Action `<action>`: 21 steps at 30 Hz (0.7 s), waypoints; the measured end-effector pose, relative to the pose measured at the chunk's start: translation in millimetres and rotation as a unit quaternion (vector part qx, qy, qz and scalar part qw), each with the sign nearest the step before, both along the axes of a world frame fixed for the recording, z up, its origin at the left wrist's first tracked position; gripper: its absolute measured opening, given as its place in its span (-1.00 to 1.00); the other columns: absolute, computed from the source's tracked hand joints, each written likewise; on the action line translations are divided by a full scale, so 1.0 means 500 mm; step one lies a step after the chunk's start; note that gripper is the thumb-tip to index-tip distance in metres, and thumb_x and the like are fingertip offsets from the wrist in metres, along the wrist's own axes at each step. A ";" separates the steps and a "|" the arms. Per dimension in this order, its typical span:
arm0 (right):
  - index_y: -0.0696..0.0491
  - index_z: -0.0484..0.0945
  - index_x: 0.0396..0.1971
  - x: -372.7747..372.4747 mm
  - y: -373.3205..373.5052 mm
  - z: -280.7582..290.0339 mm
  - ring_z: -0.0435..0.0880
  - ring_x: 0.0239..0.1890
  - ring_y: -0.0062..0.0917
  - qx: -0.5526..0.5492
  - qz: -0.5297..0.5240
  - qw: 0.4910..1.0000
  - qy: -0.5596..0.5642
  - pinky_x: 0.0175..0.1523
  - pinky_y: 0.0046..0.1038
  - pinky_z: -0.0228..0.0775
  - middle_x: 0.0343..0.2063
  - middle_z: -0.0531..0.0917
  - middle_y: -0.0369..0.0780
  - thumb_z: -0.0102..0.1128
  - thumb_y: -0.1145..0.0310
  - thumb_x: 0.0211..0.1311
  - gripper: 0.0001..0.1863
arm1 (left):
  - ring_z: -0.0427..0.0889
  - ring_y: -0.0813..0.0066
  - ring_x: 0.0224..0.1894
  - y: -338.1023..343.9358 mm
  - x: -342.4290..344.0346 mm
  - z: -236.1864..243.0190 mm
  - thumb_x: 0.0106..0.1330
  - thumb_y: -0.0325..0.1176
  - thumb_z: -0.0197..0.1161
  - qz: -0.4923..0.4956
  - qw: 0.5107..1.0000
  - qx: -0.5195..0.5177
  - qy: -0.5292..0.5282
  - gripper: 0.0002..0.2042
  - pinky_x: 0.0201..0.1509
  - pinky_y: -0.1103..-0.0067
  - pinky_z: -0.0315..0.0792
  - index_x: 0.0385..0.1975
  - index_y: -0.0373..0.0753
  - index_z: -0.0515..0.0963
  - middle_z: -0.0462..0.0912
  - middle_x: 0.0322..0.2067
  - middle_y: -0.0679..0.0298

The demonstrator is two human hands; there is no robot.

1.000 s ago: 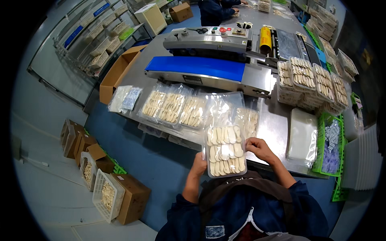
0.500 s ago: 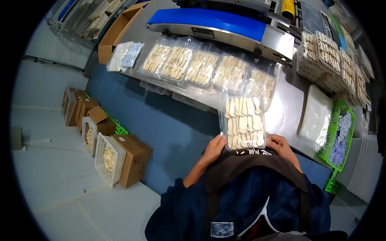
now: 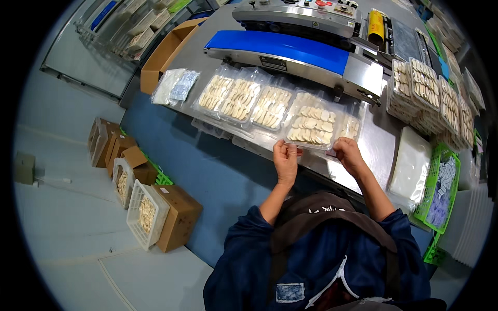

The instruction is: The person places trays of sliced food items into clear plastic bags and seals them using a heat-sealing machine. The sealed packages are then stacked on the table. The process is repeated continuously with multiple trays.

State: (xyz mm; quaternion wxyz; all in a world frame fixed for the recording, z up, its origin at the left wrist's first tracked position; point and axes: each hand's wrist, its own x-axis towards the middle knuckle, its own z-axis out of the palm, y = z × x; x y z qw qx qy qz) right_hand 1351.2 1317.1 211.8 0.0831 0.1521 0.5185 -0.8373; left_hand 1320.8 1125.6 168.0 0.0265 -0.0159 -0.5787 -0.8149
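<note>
A clear-bagged tray of pale sliced pieces is out over the steel table's front edge, overlapping another bagged tray. My left hand has its fingers closed on the held tray's near-left corner. At the near-right corner, my right hand grips the same tray or its bag. To the left, more bagged trays lie in a row, beside flat plastic packets. A pile of flat clear bags rests to the right.
A blue-belted machine stands behind the row, with a yellow roll rightward. Stacked filled trays and a green basket occupy the right. An open carton is at back left; cartons and baskets stand on the floor left.
From half a second ago, both hands have carried the tray away from my body, up to the row on the table's front edge. The camera's view has shifted slightly.
</note>
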 end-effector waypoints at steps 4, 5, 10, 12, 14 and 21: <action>0.16 0.37 -0.61 0.011 -0.043 -0.013 0.52 -0.47 -0.54 -0.066 -0.038 0.997 -0.008 -0.16 -0.40 0.48 -0.54 0.50 -0.24 -0.06 0.55 -0.01 -0.94 | 0.53 0.47 -0.41 0.044 0.009 0.010 0.23 -0.48 0.05 -0.054 0.994 0.087 -0.041 -0.70 -0.31 0.56 0.48 -0.08 -0.38 0.19 0.47 -0.28 0.19; 0.13 0.35 -0.64 0.012 -0.056 -0.006 0.50 -0.49 -0.59 -0.051 -0.041 0.998 -0.011 -0.15 -0.40 0.47 -0.57 0.47 -0.28 -0.06 0.54 0.01 -0.91 | 0.52 0.51 -0.42 0.042 0.009 0.033 0.20 -0.49 0.06 -0.053 0.984 0.105 -0.131 -0.78 -0.39 0.60 0.45 -0.18 -0.36 0.30 0.49 -0.35 0.22; 0.12 0.34 -0.66 0.015 -0.084 -0.008 0.46 -0.53 -0.64 0.080 -0.046 0.996 -0.008 -0.17 -0.51 0.42 -0.61 0.44 -0.33 -0.06 0.51 0.04 -0.87 | 0.44 0.61 -0.63 0.012 -0.032 -0.001 0.15 -0.46 0.01 -0.039 0.967 -0.062 -0.245 -0.89 -0.62 0.69 0.32 -0.41 -0.37 0.40 0.47 -0.59 0.26; 0.13 0.35 -0.65 0.016 -0.085 -0.006 0.44 -0.53 -0.65 0.125 -0.046 0.991 0.025 -0.19 -0.56 0.39 -0.62 0.43 -0.33 -0.06 0.49 0.05 -0.88 | 0.43 0.62 -0.66 -0.009 -0.058 -0.010 0.16 -0.48 0.01 0.015 0.967 -0.193 -0.167 -0.91 -0.63 0.70 0.33 -0.43 -0.38 0.38 0.45 -0.65 0.27; 0.13 0.37 -0.62 0.025 -0.074 -0.006 0.46 -0.51 -0.64 0.116 -0.056 0.991 0.045 -0.22 -0.57 0.37 -0.61 0.46 -0.32 -0.05 0.48 0.05 -0.89 | 0.41 0.61 -0.66 -0.038 -0.070 0.008 0.09 -0.51 0.01 0.099 0.979 -0.100 -0.148 -0.86 -0.63 0.70 0.31 -0.37 -0.42 0.36 0.44 -0.63 0.24; 0.13 0.36 -0.62 0.016 0.008 -0.052 0.57 -0.44 -0.51 -0.027 -0.103 0.994 0.016 -0.27 -0.43 0.48 -0.51 0.51 -0.21 -0.02 0.49 0.05 -0.89 | 0.53 0.52 -0.48 0.031 0.003 -0.027 0.14 -0.46 0.11 -0.184 0.925 0.076 -0.323 -0.90 -0.48 0.67 0.42 -0.39 -0.34 0.46 0.52 -0.50 0.26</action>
